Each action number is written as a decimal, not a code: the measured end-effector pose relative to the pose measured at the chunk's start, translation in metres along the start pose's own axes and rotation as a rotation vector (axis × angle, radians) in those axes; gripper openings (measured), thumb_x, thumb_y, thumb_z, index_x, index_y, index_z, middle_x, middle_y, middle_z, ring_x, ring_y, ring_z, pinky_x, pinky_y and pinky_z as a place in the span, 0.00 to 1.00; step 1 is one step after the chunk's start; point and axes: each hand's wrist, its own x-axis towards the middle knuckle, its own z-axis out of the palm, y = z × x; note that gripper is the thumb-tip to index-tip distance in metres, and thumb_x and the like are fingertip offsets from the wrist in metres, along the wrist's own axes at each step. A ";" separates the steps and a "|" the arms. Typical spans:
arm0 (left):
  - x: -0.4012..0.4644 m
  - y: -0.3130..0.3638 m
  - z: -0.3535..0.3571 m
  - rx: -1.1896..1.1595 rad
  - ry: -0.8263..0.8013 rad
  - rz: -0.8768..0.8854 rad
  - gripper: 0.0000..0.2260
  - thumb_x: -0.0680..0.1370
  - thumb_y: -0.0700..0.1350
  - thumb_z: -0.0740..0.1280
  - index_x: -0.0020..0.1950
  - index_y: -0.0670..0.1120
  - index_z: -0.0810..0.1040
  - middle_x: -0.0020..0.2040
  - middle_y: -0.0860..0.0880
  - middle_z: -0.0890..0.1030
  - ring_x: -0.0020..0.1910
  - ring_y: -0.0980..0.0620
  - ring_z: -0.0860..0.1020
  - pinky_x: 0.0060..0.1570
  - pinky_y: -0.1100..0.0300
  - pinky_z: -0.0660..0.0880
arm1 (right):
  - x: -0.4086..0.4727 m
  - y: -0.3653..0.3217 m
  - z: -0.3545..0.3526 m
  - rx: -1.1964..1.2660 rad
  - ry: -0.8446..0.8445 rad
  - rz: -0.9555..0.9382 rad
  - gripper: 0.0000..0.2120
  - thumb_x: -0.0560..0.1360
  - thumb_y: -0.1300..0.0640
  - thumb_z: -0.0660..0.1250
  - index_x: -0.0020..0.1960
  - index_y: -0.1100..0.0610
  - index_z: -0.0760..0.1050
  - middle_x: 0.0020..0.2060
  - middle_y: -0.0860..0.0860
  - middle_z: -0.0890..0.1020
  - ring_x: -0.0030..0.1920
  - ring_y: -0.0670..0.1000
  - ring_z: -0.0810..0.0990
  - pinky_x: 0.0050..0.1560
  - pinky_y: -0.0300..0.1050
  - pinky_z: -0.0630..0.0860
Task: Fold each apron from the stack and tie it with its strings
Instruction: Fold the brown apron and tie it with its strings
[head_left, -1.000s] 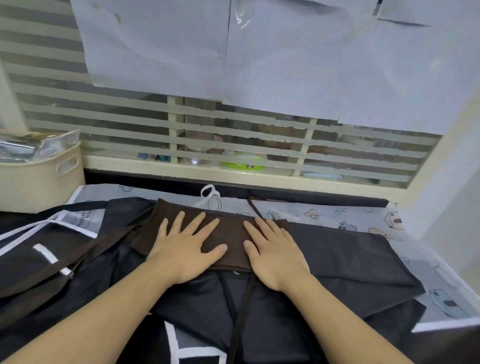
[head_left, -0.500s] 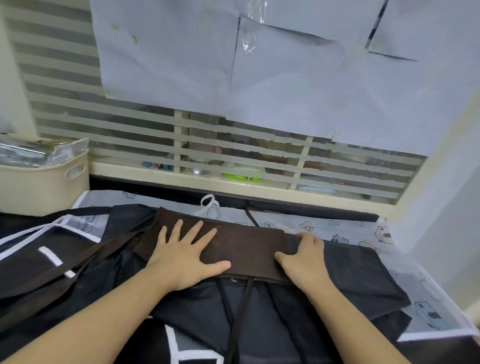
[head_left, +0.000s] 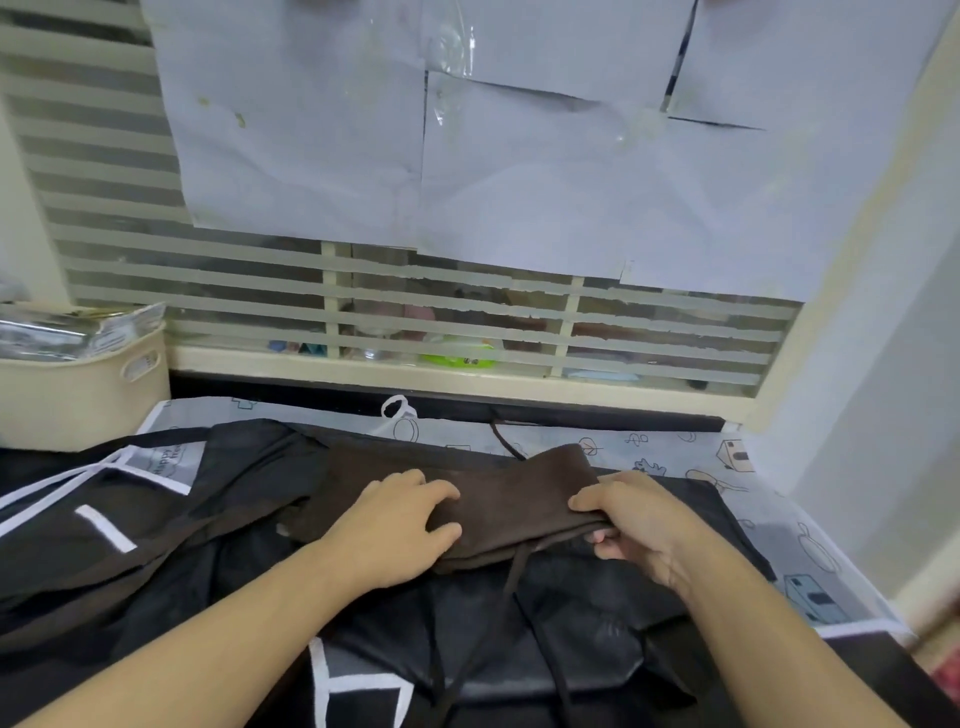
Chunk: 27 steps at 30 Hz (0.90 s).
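A cream bin at left holds silvery packets. The brown apron (folded into a band) lies mid-bench on black aprons; left hand fingers curl on it, right hand pinches its end.

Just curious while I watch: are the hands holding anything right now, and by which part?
The right hand pinches the folded brown apron at its right end, lifting it. The left hand holds down its left part.
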 end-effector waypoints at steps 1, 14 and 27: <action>-0.002 0.005 0.000 -0.011 -0.036 0.000 0.23 0.81 0.65 0.63 0.75 0.63 0.69 0.54 0.57 0.69 0.63 0.50 0.74 0.63 0.56 0.71 | -0.004 0.005 -0.009 0.053 0.064 -0.014 0.11 0.76 0.67 0.67 0.39 0.56 0.71 0.30 0.53 0.72 0.26 0.49 0.66 0.27 0.41 0.63; -0.003 0.041 0.016 0.214 -0.275 0.011 0.30 0.77 0.78 0.48 0.78 0.78 0.45 0.76 0.47 0.64 0.72 0.41 0.66 0.71 0.45 0.65 | -0.023 0.033 0.022 -0.059 0.121 -0.026 0.11 0.76 0.54 0.74 0.51 0.62 0.82 0.34 0.57 0.84 0.31 0.55 0.81 0.27 0.44 0.73; -0.007 -0.010 0.008 -1.154 0.118 -0.234 0.19 0.89 0.50 0.54 0.67 0.46 0.82 0.48 0.47 0.86 0.46 0.51 0.81 0.46 0.62 0.72 | -0.041 0.007 0.095 -0.966 0.247 -0.612 0.34 0.76 0.52 0.63 0.80 0.43 0.60 0.55 0.48 0.80 0.54 0.54 0.81 0.47 0.48 0.77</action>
